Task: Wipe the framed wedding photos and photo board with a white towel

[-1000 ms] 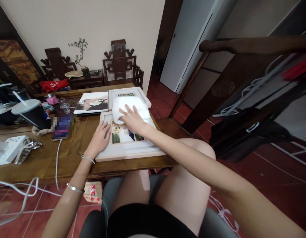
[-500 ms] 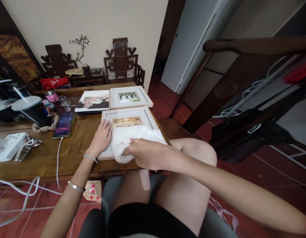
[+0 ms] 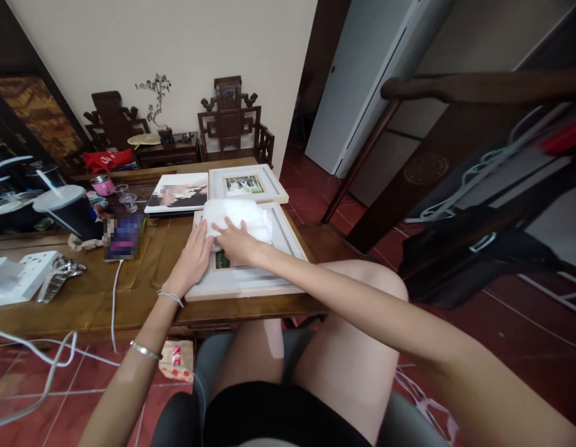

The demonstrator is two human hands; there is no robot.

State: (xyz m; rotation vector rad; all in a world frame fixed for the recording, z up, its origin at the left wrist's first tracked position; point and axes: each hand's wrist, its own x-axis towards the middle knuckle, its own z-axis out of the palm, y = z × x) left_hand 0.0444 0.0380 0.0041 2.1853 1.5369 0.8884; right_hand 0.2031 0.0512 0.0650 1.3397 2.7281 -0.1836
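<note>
A white-framed picture (image 3: 250,282) lies flat at the near edge of the wooden table (image 3: 82,298). My right hand (image 3: 236,242) presses a white cloth (image 3: 238,214) onto the upper part of its glass, fingers spread flat on the cloth. My left hand (image 3: 192,261) lies flat and open on the frame's left border, holding it still. A second white frame (image 3: 248,184) and an unframed photo print (image 3: 178,194) lie just beyond it.
On the left of the table stand a dark lidded cup with a straw (image 3: 64,211), a phone (image 3: 123,236) on a white cable, a white power strip (image 3: 22,276), small clear cups and a pink tin. Carved wooden chairs (image 3: 232,121) line the far wall. A dark wooden rail (image 3: 455,87) rises at right.
My right hand has slid the cloth from the frame's near edge back up to its upper part. My left hand has stayed on the left border.
</note>
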